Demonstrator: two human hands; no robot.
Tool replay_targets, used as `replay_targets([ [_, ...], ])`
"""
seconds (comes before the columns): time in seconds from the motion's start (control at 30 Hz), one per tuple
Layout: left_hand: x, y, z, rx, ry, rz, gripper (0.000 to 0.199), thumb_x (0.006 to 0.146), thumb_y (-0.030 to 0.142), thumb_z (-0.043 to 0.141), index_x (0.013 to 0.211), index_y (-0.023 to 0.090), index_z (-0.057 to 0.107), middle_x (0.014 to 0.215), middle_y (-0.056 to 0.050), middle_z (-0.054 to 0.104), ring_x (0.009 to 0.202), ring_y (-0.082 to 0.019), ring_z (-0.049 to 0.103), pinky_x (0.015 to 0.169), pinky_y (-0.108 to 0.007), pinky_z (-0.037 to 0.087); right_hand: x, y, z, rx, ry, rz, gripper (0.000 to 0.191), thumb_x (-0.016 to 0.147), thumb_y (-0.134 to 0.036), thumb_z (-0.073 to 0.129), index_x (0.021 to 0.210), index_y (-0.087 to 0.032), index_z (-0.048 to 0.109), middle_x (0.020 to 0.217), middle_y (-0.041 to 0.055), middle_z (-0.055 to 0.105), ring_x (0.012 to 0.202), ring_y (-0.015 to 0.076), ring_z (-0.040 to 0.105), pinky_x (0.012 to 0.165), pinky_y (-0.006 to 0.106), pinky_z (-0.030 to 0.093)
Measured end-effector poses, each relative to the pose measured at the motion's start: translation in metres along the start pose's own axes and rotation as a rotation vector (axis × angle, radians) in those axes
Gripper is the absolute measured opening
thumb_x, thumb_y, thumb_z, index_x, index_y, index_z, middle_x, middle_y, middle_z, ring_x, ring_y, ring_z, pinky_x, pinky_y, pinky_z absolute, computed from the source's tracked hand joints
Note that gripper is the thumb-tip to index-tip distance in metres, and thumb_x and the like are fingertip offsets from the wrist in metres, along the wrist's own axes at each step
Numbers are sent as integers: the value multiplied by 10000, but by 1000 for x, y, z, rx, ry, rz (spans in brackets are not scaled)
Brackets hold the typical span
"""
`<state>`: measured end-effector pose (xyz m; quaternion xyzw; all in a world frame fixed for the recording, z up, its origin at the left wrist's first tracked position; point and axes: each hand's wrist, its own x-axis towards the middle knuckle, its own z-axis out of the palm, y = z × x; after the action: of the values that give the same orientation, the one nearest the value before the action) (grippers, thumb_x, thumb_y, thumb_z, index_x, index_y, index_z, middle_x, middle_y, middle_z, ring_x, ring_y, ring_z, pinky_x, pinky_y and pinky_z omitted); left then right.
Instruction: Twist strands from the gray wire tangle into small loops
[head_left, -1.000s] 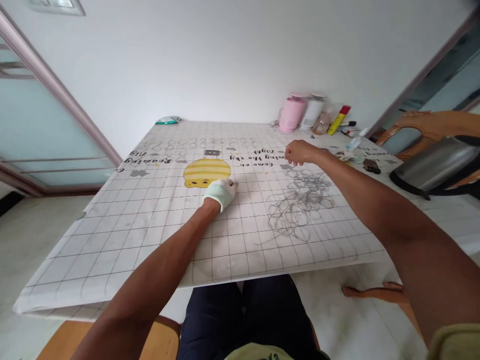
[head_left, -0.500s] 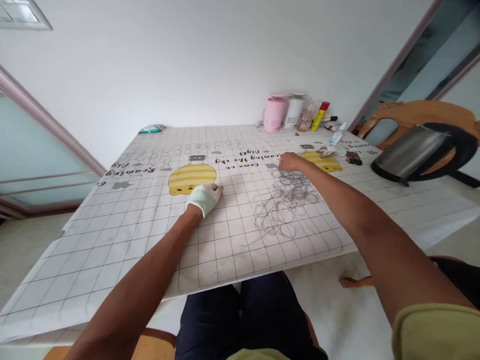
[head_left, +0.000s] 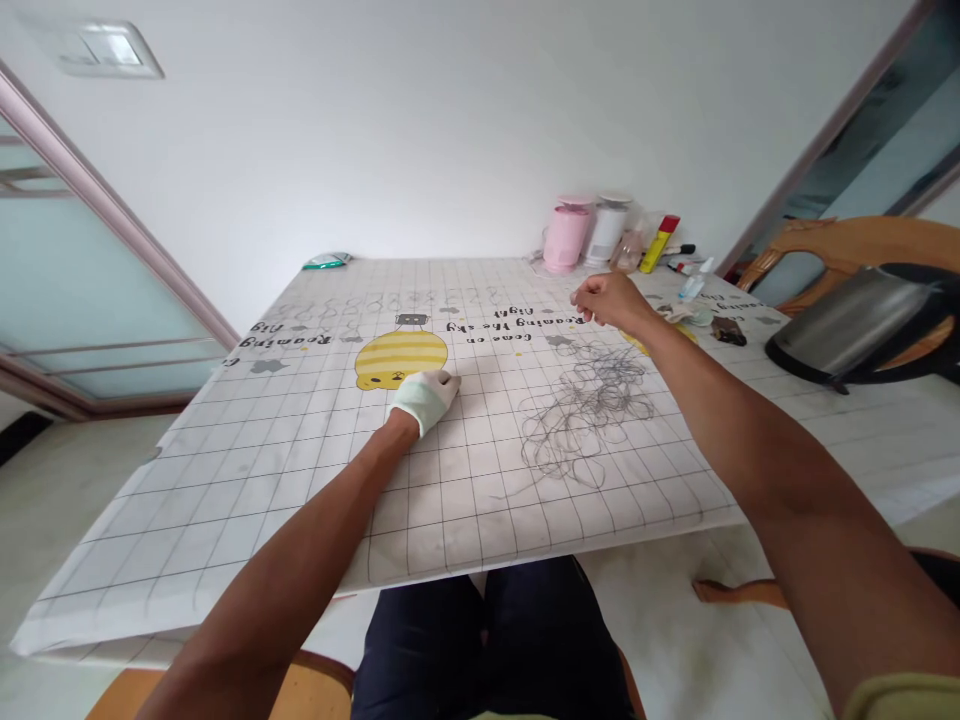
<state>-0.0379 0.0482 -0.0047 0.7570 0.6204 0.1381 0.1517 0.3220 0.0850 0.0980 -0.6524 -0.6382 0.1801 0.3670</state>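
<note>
My left hand (head_left: 430,392), in a white glove with a pale green cuff, rests closed on the checked tablecloth (head_left: 480,490), beside the printed yellow balloon. Whatever lies in its fingers is hidden. My right hand (head_left: 609,298) is bare and raised a little over the cloth, thumb and fingertips pinched together. Anything between them is too fine to make out. Just nearer than that hand spreads a loose tangle of thin dark strands (head_left: 592,405), wire or thread. Toward the back, several small grey loops (head_left: 412,298) lie in a row.
Against the wall stand a pink cylinder (head_left: 566,235), a white cylinder (head_left: 606,232) and a yellow tube with a red cap (head_left: 660,244). A metal kettle (head_left: 851,325) is at the right, with a small clear bottle (head_left: 696,280) and a dark object (head_left: 727,331) nearby. A green packet (head_left: 327,261) lies back left.
My right hand has risen from the far edge of the tangle, and its pinched fingertips now show. The left hand stays in place on the cloth. The view has shifted slightly.
</note>
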Motion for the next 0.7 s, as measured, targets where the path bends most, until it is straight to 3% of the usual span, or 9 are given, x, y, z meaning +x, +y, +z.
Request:
replay_targets([
  [0.13,-2,2,0,-62,33,-13,391,1025,438,500,855,223,779,851,-72,760,861,-237,681,748,-308,464,-11,-16,15,262,-59,-17,295,944,-340,810,776,-140,673,756,91,712,574,119,604,431,215,393],
  [0.23,-6,4,-3,-182,169,11,293,1027,374,582,1169,227,792,1047,-56,792,981,-215,702,915,-280,506,-22,-28,32,485,-165,39,317,938,-354,825,769,-143,659,711,75,677,544,116,586,408,216,373],
  [0.3,-8,6,-6,-217,283,83,418,992,314,674,1403,239,692,1218,-64,767,1030,-207,703,982,-292,521,-30,-37,44,610,-258,100,296,929,-322,831,768,-140,663,694,70,667,526,113,580,397,217,359],
  [0.37,-10,8,-9,-201,399,241,572,948,267,747,1503,239,608,1357,-102,711,1100,-235,696,999,-341,546,-38,-45,56,709,-340,172,261,902,-285,853,777,-138,676,693,70,671,520,113,579,385,215,347],
  [0.47,-11,11,-10,-128,514,546,618,904,204,793,1491,213,598,1440,-151,663,1201,-293,675,1014,-416,559,-49,-55,77,843,-429,277,225,847,-230,884,776,-136,692,697,71,684,517,108,574,358,209,330],
  [0.53,-11,12,-9,-59,517,662,560,904,166,783,1442,201,629,1406,-153,688,1155,-295,699,975,-421,571,-55,-59,90,918,-471,333,193,834,-198,876,773,-136,704,701,68,694,511,99,564,338,200,316],
  [0.7,-13,9,-2,-52,564,681,242,991,174,683,1215,214,769,1162,-108,792,941,-234,741,842,-364,577,-70,-63,116,997,-569,381,165,829,-218,873,790,-152,728,704,62,713,491,91,541,325,198,312],
])
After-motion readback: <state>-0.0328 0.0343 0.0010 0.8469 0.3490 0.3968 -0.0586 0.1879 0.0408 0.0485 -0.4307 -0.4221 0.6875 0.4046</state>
